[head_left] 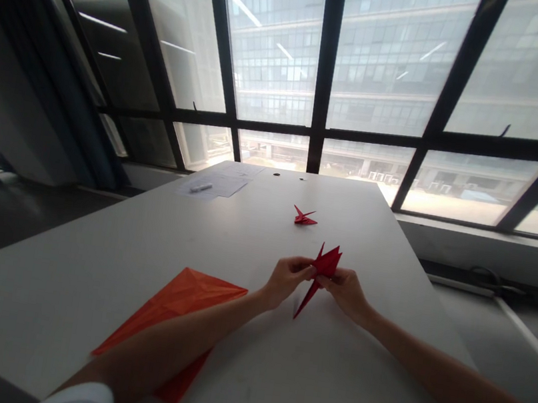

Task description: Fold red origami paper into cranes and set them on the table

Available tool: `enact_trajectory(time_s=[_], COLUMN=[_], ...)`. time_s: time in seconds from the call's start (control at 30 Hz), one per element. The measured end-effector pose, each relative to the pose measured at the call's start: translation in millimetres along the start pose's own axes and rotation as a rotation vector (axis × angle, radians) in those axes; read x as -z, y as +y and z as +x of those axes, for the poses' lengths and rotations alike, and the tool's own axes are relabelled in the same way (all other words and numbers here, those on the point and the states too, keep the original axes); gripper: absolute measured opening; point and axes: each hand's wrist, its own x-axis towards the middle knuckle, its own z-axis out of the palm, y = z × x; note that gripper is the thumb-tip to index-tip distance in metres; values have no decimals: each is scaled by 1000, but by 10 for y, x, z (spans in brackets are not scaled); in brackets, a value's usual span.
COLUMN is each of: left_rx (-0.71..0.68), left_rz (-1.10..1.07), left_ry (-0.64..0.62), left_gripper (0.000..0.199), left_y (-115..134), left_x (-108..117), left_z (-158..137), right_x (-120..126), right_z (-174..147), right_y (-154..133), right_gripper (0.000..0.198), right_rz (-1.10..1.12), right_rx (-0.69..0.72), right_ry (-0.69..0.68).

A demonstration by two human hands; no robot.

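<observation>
Between my two hands is a red origami crane, held just above the table, with narrow points sticking up and down and a wider folded part at the upper right. My left hand pinches its left side, thumb toward me. On the other side, my right hand grips the paper near its middle with thumb and fingertips. Farther off, a second red origami crane rests on the table. A creased orange sheet of paper lies beneath my left forearm, which covers part of it.
The white table runs away toward large dark-framed windows. At its far left lie white paper sheets with a white marker-like object on top. A cable lies by the wall at the right, off the table.
</observation>
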Motion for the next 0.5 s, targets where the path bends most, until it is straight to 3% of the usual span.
enact_trajectory(time_s=[0.2,0.37,0.5], left_rx=[42,95,142], left_rz=[-24,-2,-88], left_ry=[5,-71,-58], left_gripper=[36,38,41], left_y=[33,27,9], left_x=[-12,-2,31], left_z=[-23,-13,-3], right_x=[-7,-6,10], right_z=[-24,-29,-13], right_y=[-95,-121,-120], right_gripper=[27,29,36], right_rz=[-19,-9,-2], right_rx=[1,-15,-50], right_ry=[-74,-115,-40])
